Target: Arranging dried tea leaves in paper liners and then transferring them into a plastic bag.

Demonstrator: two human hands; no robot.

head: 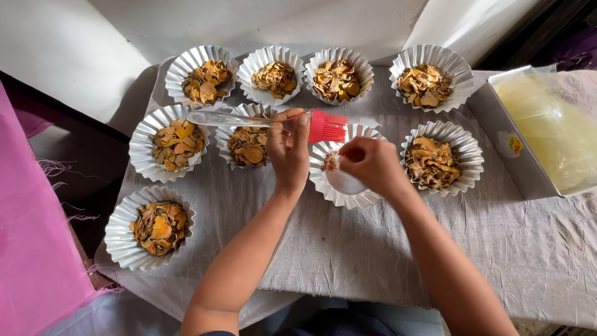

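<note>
While the left hand (289, 149) is closed around a pastry brush (273, 122), gripping its clear handle near the head, the brush lies almost level with its long axis running left to right, the red bristles pointing right and hanging just above the far rim of a nearly empty foil cup (339, 194). Just to the right, the right hand (371, 163) is pinched shut over the inside of that same cup, fingertips together as if around a small bit of the dried orange-brown pieces; whether anything is actually between them cannot be told. A little heap of those pieces sits at the cup's left inner wall, between the two hands. Of the two, the right hand is the nearer to the cup's middle, while the left sits at its left edge. Around this cup, eight other fluted foil cups filled with the same dried slices (249, 146) stand on a crumpled grey cloth (348, 249). Well off to the right is a box with a pale yellow plastic bag (547, 127), and a pink fabric (31, 236) lies at the left edge
</note>
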